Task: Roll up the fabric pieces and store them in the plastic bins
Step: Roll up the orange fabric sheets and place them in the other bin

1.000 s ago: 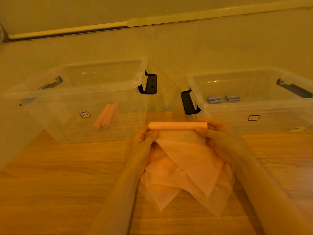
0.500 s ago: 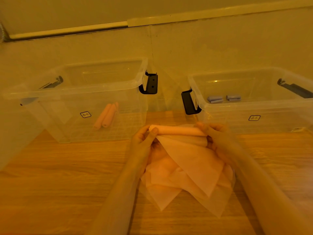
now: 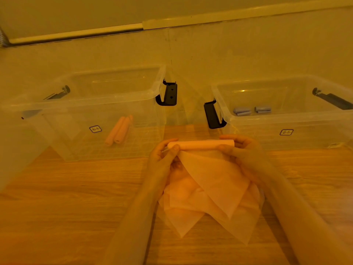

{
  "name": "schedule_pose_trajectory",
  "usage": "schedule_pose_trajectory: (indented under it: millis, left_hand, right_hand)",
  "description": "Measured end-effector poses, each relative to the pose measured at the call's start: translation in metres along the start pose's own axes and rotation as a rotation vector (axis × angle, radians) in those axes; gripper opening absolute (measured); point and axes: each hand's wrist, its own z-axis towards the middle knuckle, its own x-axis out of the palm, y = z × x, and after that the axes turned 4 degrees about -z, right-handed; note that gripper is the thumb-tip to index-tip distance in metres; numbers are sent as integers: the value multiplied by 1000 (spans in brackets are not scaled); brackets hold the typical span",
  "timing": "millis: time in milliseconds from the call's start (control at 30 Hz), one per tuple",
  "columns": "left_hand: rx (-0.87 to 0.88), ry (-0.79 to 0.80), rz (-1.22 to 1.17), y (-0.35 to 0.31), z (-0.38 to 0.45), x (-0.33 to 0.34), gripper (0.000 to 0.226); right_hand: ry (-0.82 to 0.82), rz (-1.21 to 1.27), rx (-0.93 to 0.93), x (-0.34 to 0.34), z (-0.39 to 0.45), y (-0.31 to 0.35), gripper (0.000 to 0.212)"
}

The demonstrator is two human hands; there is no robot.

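While the wooden worktop [image 3: 57, 197] carries two clear bins, the left bin [image 3: 107, 104] with two pink rolls [image 3: 119, 131] and the right bin [image 3: 282, 104] with two blue rolls [image 3: 252, 110], I judge the left one, far-left of my hands, is where this goes. My left hand [image 3: 164, 157] and right hand [image 3: 242, 150] each pinch an end of the pink roll [image 3: 200, 144], its long axis left-right, its loose tail hanging over the fabric pile [image 3: 206, 203]; my left hand is nearer that bin. Each bin's small front label [image 3: 95, 129] is too tiny to read.
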Motion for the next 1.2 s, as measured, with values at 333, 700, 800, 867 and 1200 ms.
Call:
schedule_pose_trajectory:
  millis: [333, 700, 800, 867, 1200]
  left_hand:
    - [-16, 3, -31, 1, 0, -2, 15]
    - [11, -31, 20, -13, -14, 0, 17]
    - [73, -27, 49, -29, -23, 3, 15]
    - [84, -2, 95, -43, -30, 5, 14]
    - [154, 62, 181, -91, -58, 18, 16]
  right_hand:
    - [-48, -135, -105, 3, -4, 3, 7]
    - [-33, -192, -139, 7, -19, 16, 35]
    - [-59, -254, -190, 5, -29, 31, 32]
    - [-81, -286, -218, 4, -36, 40, 33]
    - [-71, -135, -187, -9, -72, 76, 23]
